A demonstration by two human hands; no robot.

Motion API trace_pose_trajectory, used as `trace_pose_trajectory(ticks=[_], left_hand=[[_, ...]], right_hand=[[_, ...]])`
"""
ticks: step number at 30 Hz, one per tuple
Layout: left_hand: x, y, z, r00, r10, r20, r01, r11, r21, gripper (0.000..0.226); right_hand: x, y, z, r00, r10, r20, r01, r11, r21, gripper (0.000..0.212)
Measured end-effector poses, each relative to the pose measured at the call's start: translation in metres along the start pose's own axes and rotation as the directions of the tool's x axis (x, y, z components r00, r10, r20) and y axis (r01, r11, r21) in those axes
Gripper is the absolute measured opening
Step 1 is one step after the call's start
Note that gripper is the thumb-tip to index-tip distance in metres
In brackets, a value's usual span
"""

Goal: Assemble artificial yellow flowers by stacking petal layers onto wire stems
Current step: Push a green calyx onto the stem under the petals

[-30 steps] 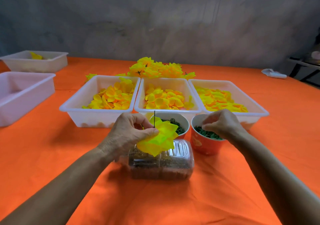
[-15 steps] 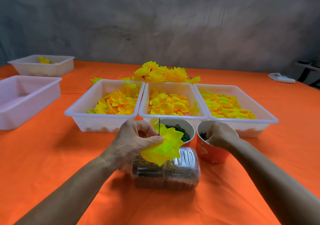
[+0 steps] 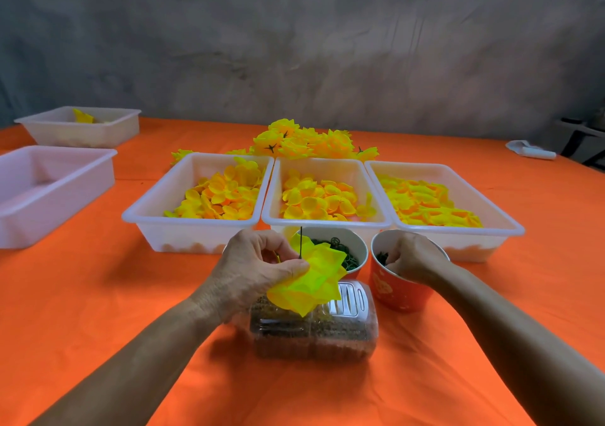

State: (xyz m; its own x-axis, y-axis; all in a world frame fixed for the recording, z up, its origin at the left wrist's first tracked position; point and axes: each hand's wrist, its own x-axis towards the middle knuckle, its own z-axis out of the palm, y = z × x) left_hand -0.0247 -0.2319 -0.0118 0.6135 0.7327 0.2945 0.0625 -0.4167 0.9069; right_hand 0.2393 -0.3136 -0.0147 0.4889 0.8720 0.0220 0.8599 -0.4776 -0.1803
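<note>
Left hand (image 3: 258,268) pinching yellow petal stack (image 3: 311,278) on wire stem (image 3: 301,242), above clear box (image 3: 314,330). Right hand (image 3: 412,258) reaching into red cup (image 3: 396,291) right of box, fingers curled, contents hidden.

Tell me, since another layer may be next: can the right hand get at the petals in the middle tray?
Probably yes: the right hand is in the red cup, and the middle tray just beyond is open-topped.

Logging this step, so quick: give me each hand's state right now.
Left hand: fingers pinch the yellow petal layer on its wire stem.
Right hand: fingers curled down inside the red cup; cannot tell what it holds.
</note>
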Motion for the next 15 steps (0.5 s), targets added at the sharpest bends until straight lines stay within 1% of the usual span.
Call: trace_pose_trajectory(ticks=[3,5,7,10,13,15], left_hand=[[-0.0005,0.0003,-0.0002,1.0,0.003,0.004,-0.003,1.0,0.002,0.014],[-0.0007,0.0005,-0.0001,1.0,0.002,0.002,-0.002,1.0,0.007,0.016],[0.0,0.0001,0.0006,1.0,0.0,-0.003,0.0,1.0,0.007,0.017],[0.0007,-0.0008,0.0012,1.0,-0.004,-0.012,0.004,1.0,0.012,0.021],[-0.0003,-0.0015,0.0006,1.0,-0.003,-0.008,0.003,1.0,0.006,0.019],[-0.001,-0.0017,0.0,1.0,0.002,-0.001,-0.002,1.0,0.002,0.018]], right_hand=[[-0.0001,0.001,0.0005,1.0,0.016,0.003,-0.016,0.999,0.035,0.028],[0.0008,0.0017,-0.0006,1.0,0.021,0.013,-0.022,0.998,0.053,0.019],[0.0012,0.0017,-0.0013,1.0,0.02,0.023,-0.021,0.998,0.059,0.014],[0.0015,0.0004,-0.0011,0.999,0.004,0.037,-0.006,0.999,0.045,0.013],[0.0022,-0.0001,-0.0015,0.999,-0.01,0.046,0.009,1.0,0.017,0.023],[0.0026,-0.0005,-0.0033,0.999,-0.004,0.047,0.003,1.0,0.027,0.02]])
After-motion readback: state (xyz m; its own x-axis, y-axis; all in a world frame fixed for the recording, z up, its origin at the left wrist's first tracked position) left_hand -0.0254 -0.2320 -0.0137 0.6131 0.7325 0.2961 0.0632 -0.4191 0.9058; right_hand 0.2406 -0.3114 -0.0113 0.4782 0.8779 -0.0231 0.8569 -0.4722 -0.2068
